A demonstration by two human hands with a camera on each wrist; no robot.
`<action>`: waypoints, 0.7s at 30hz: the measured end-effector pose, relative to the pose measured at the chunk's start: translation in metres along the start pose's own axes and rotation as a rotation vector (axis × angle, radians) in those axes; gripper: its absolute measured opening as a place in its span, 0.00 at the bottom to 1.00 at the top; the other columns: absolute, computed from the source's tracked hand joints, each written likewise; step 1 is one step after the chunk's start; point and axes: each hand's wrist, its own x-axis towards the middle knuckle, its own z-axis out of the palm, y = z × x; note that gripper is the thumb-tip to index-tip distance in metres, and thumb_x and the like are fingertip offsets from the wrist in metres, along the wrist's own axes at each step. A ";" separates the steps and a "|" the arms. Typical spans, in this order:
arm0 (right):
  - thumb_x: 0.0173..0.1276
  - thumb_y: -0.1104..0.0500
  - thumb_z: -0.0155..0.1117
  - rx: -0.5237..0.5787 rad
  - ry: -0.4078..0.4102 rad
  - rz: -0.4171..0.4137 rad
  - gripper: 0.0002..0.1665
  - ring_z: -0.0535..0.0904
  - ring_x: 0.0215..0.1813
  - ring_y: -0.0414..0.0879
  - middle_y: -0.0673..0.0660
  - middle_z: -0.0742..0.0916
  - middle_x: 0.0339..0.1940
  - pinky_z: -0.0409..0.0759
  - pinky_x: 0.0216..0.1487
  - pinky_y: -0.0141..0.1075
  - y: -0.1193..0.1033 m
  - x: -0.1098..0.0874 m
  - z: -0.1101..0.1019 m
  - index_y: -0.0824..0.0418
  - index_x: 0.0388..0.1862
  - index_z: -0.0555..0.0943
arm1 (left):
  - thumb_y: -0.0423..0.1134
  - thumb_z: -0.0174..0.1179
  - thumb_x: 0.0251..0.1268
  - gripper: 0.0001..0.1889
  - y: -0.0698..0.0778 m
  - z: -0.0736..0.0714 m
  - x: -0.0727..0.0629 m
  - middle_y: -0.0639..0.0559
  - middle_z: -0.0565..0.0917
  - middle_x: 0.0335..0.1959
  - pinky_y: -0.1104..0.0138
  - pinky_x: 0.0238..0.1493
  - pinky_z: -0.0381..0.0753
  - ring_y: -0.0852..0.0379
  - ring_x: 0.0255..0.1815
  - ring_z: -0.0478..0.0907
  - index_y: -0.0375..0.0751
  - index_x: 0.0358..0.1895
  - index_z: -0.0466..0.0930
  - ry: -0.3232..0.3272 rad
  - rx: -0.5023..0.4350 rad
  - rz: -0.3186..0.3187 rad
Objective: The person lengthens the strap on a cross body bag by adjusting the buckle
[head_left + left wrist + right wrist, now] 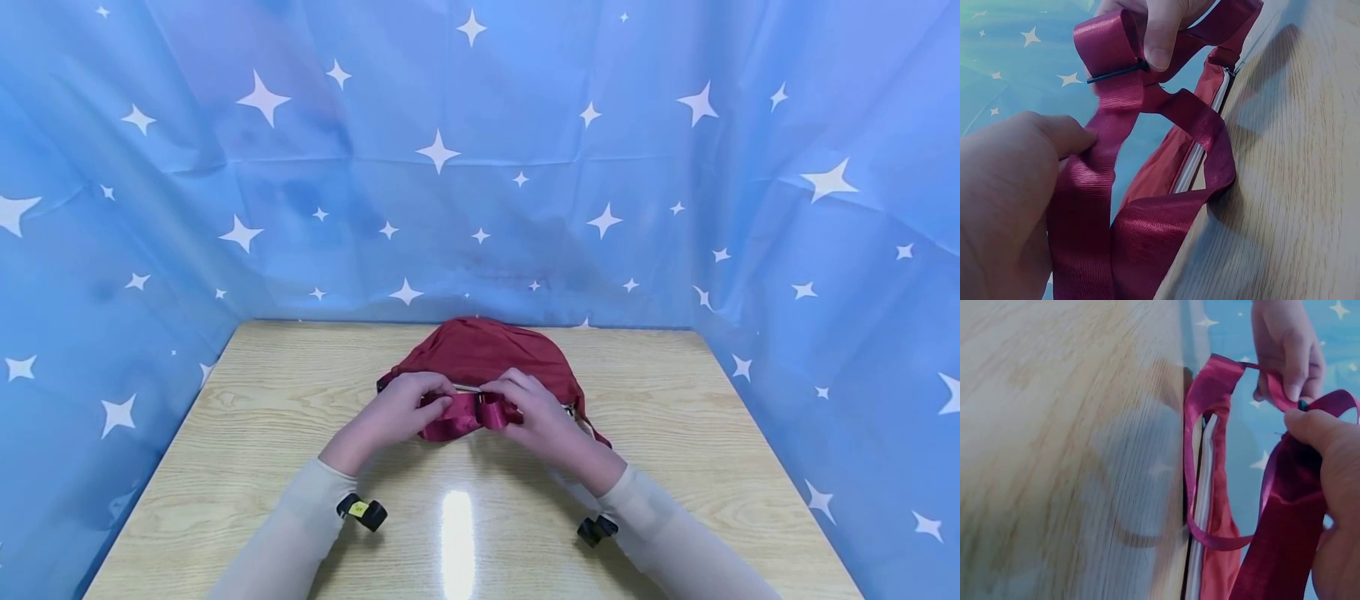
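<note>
A dark red waist bag (pixel 491 354) lies toward the back of the table, its zipper (pixel 1202 487) facing the person. Held up in front of it is the bag's shiny wine-red strap (pixel 453 421), looped through a black slider buckle (pixel 1116 73). My left hand (pixel 408 407) pinches the strap between thumb and fingers, left of the slider. On the other side, my right hand (pixel 538 419) grips the strap close to the slider, its thumb tip right at the slider's end in the left wrist view. Loops of strap hang below both hands.
The light wood table (pixel 262 433) ends at a blue curtain (pixel 480 242) with white stars, which stands behind it and along both sides. Black wrist devices (pixel 362 511) sit on both sleeves. A bright light reflection (pixel 457 542) shows on the tabletop near the front.
</note>
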 end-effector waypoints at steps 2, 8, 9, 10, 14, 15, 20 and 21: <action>0.67 0.66 0.83 0.007 0.006 -0.003 0.30 0.80 0.58 0.45 0.48 0.84 0.55 0.84 0.56 0.43 0.000 0.000 0.000 0.56 0.67 0.85 | 0.36 0.63 0.84 0.06 0.001 0.001 0.000 0.62 0.85 0.42 0.60 0.47 0.81 0.60 0.39 0.78 0.52 0.50 0.88 0.002 -0.008 0.017; 0.67 0.65 0.85 0.020 0.029 -0.027 0.30 0.81 0.57 0.45 0.48 0.84 0.55 0.85 0.56 0.42 0.001 0.002 0.001 0.56 0.67 0.85 | 0.36 0.63 0.84 0.06 0.005 0.001 0.002 0.63 0.86 0.44 0.60 0.49 0.82 0.59 0.43 0.79 0.53 0.50 0.88 0.013 -0.020 0.054; 0.67 0.64 0.85 0.023 0.031 -0.033 0.30 0.81 0.57 0.44 0.48 0.84 0.55 0.86 0.55 0.41 0.001 0.002 0.001 0.55 0.67 0.85 | 0.35 0.63 0.83 0.06 0.005 0.001 0.003 0.63 0.86 0.45 0.60 0.49 0.82 0.60 0.44 0.79 0.52 0.50 0.88 0.010 -0.024 0.060; 0.67 0.64 0.85 0.027 0.032 -0.038 0.31 0.81 0.57 0.44 0.48 0.84 0.55 0.86 0.55 0.41 0.001 0.002 0.000 0.55 0.67 0.85 | 0.35 0.63 0.83 0.07 0.005 0.002 0.003 0.63 0.87 0.45 0.60 0.50 0.82 0.60 0.44 0.80 0.52 0.50 0.88 0.007 -0.030 0.064; 0.67 0.65 0.85 0.048 0.038 -0.049 0.31 0.81 0.57 0.44 0.48 0.84 0.55 0.86 0.55 0.39 0.001 0.002 -0.001 0.55 0.67 0.85 | 0.34 0.62 0.84 0.08 0.005 0.002 0.004 0.63 0.86 0.45 0.61 0.49 0.83 0.60 0.43 0.80 0.53 0.51 0.88 -0.005 -0.059 0.069; 0.66 0.65 0.85 0.054 0.039 -0.050 0.31 0.81 0.58 0.44 0.49 0.84 0.55 0.87 0.54 0.39 0.001 0.002 -0.001 0.56 0.67 0.85 | 0.33 0.62 0.84 0.08 0.005 0.002 0.004 0.63 0.85 0.45 0.61 0.48 0.83 0.60 0.42 0.80 0.53 0.50 0.88 -0.006 -0.065 0.066; 0.66 0.66 0.85 0.071 0.036 -0.049 0.31 0.81 0.58 0.44 0.49 0.84 0.55 0.88 0.54 0.39 0.002 0.001 -0.001 0.56 0.67 0.85 | 0.35 0.63 0.83 0.07 0.004 0.003 0.004 0.64 0.84 0.42 0.60 0.47 0.82 0.60 0.40 0.79 0.55 0.47 0.87 0.003 -0.067 0.064; 0.66 0.65 0.85 0.071 0.035 -0.048 0.31 0.81 0.58 0.44 0.49 0.84 0.55 0.88 0.54 0.38 0.003 0.001 0.000 0.55 0.67 0.85 | 0.35 0.64 0.84 0.07 0.004 0.003 0.005 0.64 0.84 0.42 0.60 0.47 0.82 0.60 0.41 0.79 0.55 0.47 0.87 0.003 -0.066 0.069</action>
